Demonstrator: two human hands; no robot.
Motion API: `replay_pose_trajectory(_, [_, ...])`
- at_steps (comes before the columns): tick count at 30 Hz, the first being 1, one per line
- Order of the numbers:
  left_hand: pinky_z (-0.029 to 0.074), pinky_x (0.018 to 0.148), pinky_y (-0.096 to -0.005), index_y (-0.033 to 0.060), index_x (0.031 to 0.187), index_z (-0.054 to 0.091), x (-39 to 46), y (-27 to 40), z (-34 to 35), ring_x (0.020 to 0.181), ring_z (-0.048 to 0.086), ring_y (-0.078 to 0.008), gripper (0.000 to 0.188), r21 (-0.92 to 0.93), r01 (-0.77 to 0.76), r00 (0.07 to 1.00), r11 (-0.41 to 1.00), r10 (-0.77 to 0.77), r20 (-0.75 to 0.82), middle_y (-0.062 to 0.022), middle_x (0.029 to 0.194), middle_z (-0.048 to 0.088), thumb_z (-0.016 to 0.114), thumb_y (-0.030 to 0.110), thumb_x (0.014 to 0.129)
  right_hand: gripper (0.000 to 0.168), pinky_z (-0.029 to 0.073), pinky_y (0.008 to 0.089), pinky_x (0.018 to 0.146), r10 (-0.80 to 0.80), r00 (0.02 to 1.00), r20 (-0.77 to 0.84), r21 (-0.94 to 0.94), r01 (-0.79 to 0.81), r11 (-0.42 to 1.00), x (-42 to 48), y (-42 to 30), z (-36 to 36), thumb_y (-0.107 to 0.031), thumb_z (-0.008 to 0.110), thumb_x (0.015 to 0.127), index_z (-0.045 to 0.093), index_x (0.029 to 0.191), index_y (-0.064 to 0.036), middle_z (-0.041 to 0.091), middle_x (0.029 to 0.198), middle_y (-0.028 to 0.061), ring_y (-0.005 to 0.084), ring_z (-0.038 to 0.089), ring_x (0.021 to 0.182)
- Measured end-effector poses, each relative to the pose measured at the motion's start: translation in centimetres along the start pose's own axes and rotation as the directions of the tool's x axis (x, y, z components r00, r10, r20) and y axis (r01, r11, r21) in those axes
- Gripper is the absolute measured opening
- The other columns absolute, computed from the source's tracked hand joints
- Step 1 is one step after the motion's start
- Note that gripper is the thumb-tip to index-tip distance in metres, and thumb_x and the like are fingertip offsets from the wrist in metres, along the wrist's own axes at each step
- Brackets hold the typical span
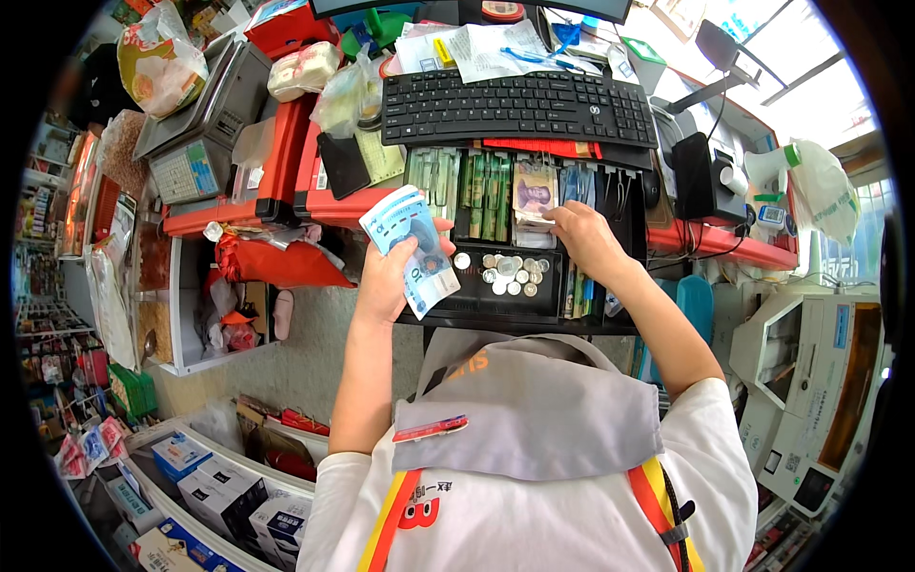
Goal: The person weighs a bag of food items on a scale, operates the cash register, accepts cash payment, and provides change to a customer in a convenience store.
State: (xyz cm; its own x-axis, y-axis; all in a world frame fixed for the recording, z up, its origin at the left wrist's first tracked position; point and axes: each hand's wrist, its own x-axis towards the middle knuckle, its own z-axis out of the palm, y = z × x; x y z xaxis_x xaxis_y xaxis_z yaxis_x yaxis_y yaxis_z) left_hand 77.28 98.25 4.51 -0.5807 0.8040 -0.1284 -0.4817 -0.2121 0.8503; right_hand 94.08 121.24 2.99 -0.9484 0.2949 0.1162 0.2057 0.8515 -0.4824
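My left hand (pixel 388 282) grips a fanned bundle of light blue banknotes (pixel 422 247), thumb across the front, just left of an open black cash drawer (pixel 511 297). My right hand (pixel 587 239) is over the drawer, its fingertips pinching the lower right edge of a stack of purple-brown banknotes (pixel 535 191); the lower fingers are partly hidden. To the left of that stack lie green banknotes (pixel 487 193) in their slot, and pale green ones (pixel 432 179) farther left. Blue banknotes (pixel 577 187) sit to its right. Several silver coins (pixel 515 270) rest in the front tray.
Behind the drawer are a black keyboard (pixel 515 107) and loose papers (pixel 493 46). A black phone (pixel 344 164) lies on the red counter (pixel 314 200). At left stands a grey weighing scale (pixel 187 171); at right, a black device (pixel 704 179) with cables.
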Motion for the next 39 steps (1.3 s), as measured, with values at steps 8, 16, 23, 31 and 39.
replay_pose_trajectory(8, [0.052,0.075,-0.0359,0.0014,0.131,0.036,0.1,-0.2,-0.1,0.087,0.063,-0.0231,0.044,0.017,0.001,1.0,1.0,-0.001,0.007,-0.0194,0.109,0.059,0.039,0.007,0.087,0.008,0.045,0.0313,0.065,0.299,0.949,0.094,0.353,-0.313,0.882,0.1,-0.4,-0.3,-0.003,0.071,0.07,0.064,0.072,0.001,0.058,0.074,0.0087,0.0203,0.057,0.068])
replay_pose_trajectory(16, [0.051,0.07,-0.0314,-0.0005,0.126,0.043,0.8,0.6,-0.5,0.085,0.063,-0.0207,0.039,0.072,-0.02,0.999,0.997,0.023,-0.043,-0.0167,0.105,0.061,0.043,0.012,0.088,0.007,0.044,0.0216,0.062,0.226,0.964,0.139,0.723,-0.255,0.642,0.5,-2.4,-5.6,-0.001,0.064,0.079,0.061,0.085,0.002,0.063,0.074,0.0028,0.0065,0.056,0.069])
replay_pose_trajectory(23, [0.052,0.078,-0.035,0.0026,0.133,0.035,3.1,-1.3,2.4,0.096,0.06,-0.0188,0.062,0.052,-0.035,0.973,0.998,0.022,0.229,-0.0096,0.106,0.059,0.056,0.04,0.089,0.008,0.043,0.0202,0.056,0.147,0.97,0.193,0.727,-0.242,0.642,5.1,-7.6,-6.1,0.0,0.067,0.077,0.059,0.076,0.002,0.061,0.071,0.0019,0.0051,0.055,0.063])
replay_pose_trajectory(31, [0.053,0.071,-0.0364,0.0021,0.124,0.044,-1.6,1.6,-2.7,0.082,0.064,-0.0237,0.033,-0.052,-0.05,0.989,0.997,0.042,-0.14,-0.0169,0.1,0.061,0.044,0.01,0.092,0.022,0.049,0.039,0.078,-0.244,0.861,-0.447,-0.227,0.155,0.962,7.2,-2.5,-3.4,-0.017,0.062,0.081,0.062,0.098,-0.003,0.064,0.095,0.0143,0.0289,0.061,0.088])
replay_pose_trajectory(39, [0.052,0.07,-0.0377,0.0007,0.133,0.035,-4.7,3.4,-6.2,0.076,0.06,-0.022,0.045,-0.008,-0.276,0.904,0.961,0.257,-0.342,-0.0126,0.092,0.058,0.046,0.007,0.09,0.014,0.048,0.0375,0.071,-0.389,0.921,0.013,-0.054,0.389,0.919,8.6,-6.0,5.1,-0.017,0.066,0.075,0.063,0.083,-0.006,0.06,0.079,0.0091,0.0281,0.059,0.078])
